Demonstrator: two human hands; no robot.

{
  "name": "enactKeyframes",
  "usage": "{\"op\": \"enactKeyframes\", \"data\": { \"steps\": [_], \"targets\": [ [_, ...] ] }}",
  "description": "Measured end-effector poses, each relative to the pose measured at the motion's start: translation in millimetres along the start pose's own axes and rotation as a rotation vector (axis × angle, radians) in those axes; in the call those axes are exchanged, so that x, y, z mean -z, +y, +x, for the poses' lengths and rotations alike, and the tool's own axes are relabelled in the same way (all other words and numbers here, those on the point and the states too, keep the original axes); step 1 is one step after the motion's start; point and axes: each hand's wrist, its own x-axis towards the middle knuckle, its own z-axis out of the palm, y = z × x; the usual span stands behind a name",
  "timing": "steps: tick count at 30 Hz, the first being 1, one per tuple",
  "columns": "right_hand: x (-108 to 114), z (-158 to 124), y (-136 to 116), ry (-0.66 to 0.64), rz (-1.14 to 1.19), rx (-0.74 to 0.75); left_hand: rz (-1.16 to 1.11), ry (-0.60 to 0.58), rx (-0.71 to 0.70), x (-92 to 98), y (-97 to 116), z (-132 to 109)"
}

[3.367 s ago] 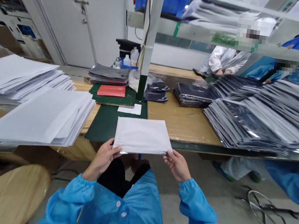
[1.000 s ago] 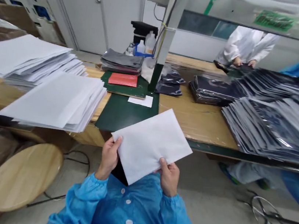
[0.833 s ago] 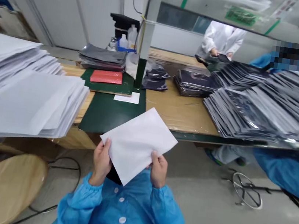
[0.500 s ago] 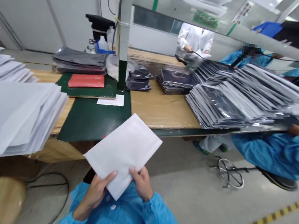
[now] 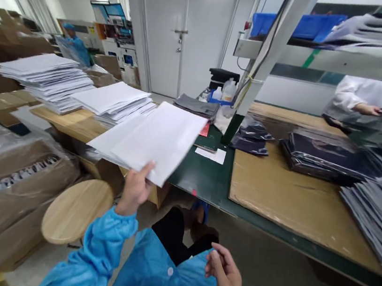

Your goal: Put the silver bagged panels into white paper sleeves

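My left hand grips the near corner of a flat white envelope, thumb on top. The envelope is held out level over the left part of the bench, overlapping a white envelope pile beneath it. Whether it touches that pile I cannot tell. My right hand is in front of my body at the lower right, its fingers loosely bent and apart, with nothing in them.
Two more white stacks stand to the left. A round wooden stool and plastic-wrapped cartons are at lower left. Dark bagged packs lie on the right of the bench. A metal post rises from it. A person in white works opposite.
My view has swung left. My right hand has let go of the envelope and drawn back. My left hand has carried the envelope left, over the white pile.
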Motion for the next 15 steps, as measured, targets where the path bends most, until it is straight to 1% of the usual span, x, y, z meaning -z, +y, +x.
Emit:
{"op": "enactKeyframes", "data": {
  "steps": [1, 3, 4, 6, 8, 9, 12, 14, 15],
  "targets": [
    [0, 0, 2, 0.002, -0.002, -0.014, -0.017, 0.012, -0.07, -1.4, 17, 16],
    [1, 0, 6, 0.007, 0.012, -0.034, -0.018, 0.017, -0.121, 1.9, 46, 43],
    [2, 0, 8, 0.008, 0.022, -0.037, -0.004, 0.032, -0.095, 6.3, 57, 52],
    [4, 2, 13, 0.0, 0.033, -0.041, 0.059, 0.052, 0.021, 18.4, 70, 65],
    [6, 5, 17, -0.012, 0.038, -0.055, 0.129, 0.054, 0.105, 30.6, 74, 68],
    [6, 7, 18, -0.017, 0.042, -0.062, 0.156, 0.051, 0.118, 35.5, 75, 68],
    [5, 12, 18, -0.024, 0.05, -0.071, 0.211, 0.055, 0.108, 44.1, 75, 65],
    [2, 12, 16, -0.034, 0.05, -0.059, 0.302, 0.076, 0.099, 48.2, 76, 62],
    [1, 11, 15, -0.039, 0.052, -0.05, 0.379, 0.069, 0.039, 50.6, 76, 59]
  ]
}}
